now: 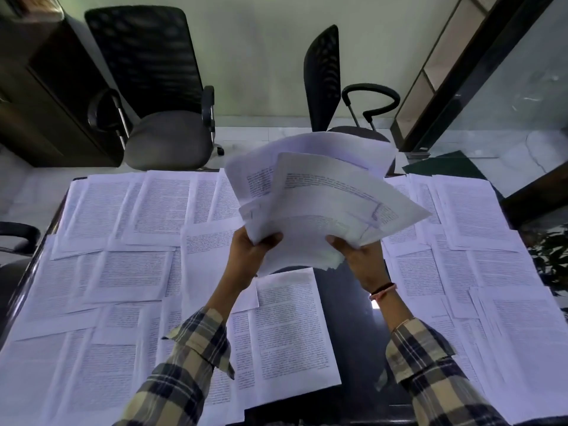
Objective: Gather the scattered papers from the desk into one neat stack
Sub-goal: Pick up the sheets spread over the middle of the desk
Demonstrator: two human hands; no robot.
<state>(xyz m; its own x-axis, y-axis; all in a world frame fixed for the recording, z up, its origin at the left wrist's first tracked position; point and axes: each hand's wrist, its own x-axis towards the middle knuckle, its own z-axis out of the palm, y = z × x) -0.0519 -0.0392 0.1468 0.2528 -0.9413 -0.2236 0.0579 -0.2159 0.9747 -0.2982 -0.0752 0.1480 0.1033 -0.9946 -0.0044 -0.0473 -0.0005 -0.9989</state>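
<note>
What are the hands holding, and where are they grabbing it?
Both hands hold a messy bunch of papers above the desk. The left hand pinches its bottom left edge, and the right hand grips its bottom right edge.

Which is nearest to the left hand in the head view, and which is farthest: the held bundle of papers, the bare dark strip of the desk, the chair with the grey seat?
From the left hand:
1. Held bundle of papers, in its grip, above the desk.
2. Bare dark strip of desk, to its right, below the bundle.
3. Chair with grey seat, beyond the desk's far edge, left side.
</note>
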